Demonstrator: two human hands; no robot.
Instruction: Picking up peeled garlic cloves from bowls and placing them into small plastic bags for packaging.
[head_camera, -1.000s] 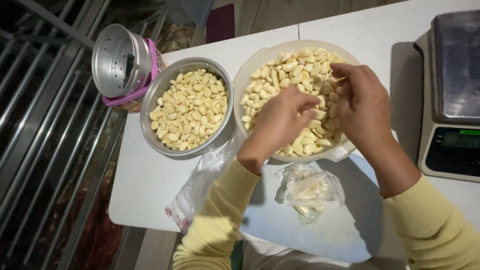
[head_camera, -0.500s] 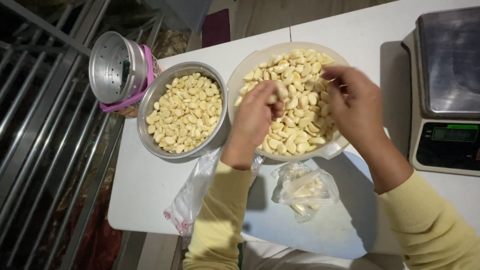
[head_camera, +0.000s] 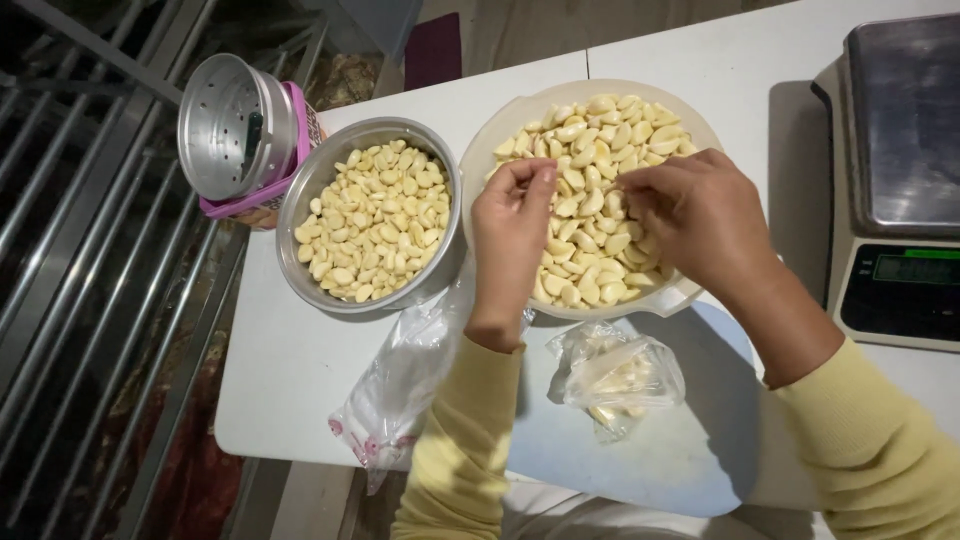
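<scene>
Starting at the far left, we see a metal railing (head_camera: 70, 300) running beside the table, with dark ground below it. Next comes a perforated metal strainer pot (head_camera: 235, 125) lying tipped on its side on a pink plastic container (head_camera: 290, 150), its open mouth turned toward us; it seems parked out of the way at the table's corner. Beside it stands a round steel bowl (head_camera: 440, 185) filled with peeled garlic cloves (head_camera: 375, 220), touching or nearly touching the wide cream plastic bowl (head_camera: 690, 295) to its right, probably so cloves can pass easily between the two.

Our left hand (head_camera: 515, 225) hovers over the near-left part of the cream bowl, thumb and fingertips drawn together in a pinch; whether a clove sits in the pinch we cannot tell. The garlic heap (head_camera: 600, 150) in this bowl lies under both hands. Our right hand (head_camera: 700, 220) rests lower into the heap on the right side, fingers curled loosely down among the cloves, not clearly clamped on any one.

In front of the bowls, a long, mostly flat clear plastic bag (head_camera: 395, 385) lies by the left sleeve, and a small crumpled bag holding a few cloves (head_camera: 620, 375) sits just below the cream bowl, close at hand. At the far right stands a digital weighing scale (head_camera: 900, 180) with a steel platform.

The surface is a white table (head_camera: 300, 370), made of two tops butted together; a pale blue board (head_camera: 660, 450) lies at its near edge.
</scene>
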